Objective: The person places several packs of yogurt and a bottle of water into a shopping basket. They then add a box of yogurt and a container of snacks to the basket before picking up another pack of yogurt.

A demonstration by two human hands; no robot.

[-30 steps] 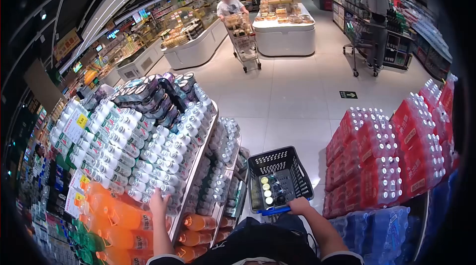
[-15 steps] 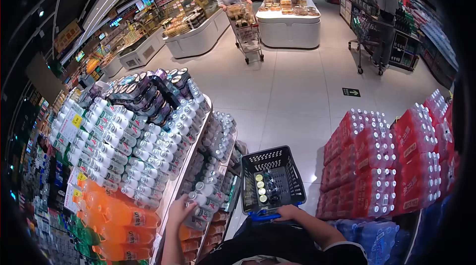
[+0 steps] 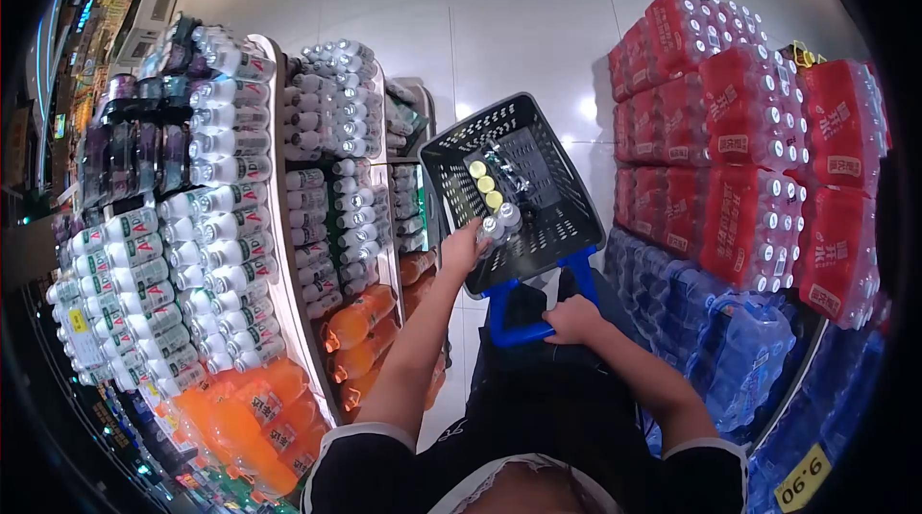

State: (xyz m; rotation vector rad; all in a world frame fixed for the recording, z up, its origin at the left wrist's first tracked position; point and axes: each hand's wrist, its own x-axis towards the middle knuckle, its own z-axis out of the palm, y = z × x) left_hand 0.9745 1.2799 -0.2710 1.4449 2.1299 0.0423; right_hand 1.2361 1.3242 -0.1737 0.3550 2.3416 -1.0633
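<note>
My left hand (image 3: 463,247) is over the near left corner of a dark perforated basket (image 3: 451,147), its fingers closed around a small pack of white-capped bottles (image 3: 501,220) just inside. Beside that pack, a row of items with pale yellow-green round tops (image 3: 486,184) lies in the basket, next to some dark, shiny packaging (image 3: 511,168). My right hand (image 3: 573,319) is wrapped round the blue handle (image 3: 521,333) at the basket's near side.
Left stand shelves of white bottles (image 3: 230,144), with orange drink bottles (image 3: 252,423) nearer me. On the right are stacked red-wrapped bottle packs (image 3: 740,115) and blue-wrapped packs (image 3: 754,355). A yellow price sign (image 3: 803,478) is at bottom right.
The view has tilted down. My left hand has moved from the white bottles on the left shelf to the basket, bringing a bottle pack. My right hand stays on the handle.
</note>
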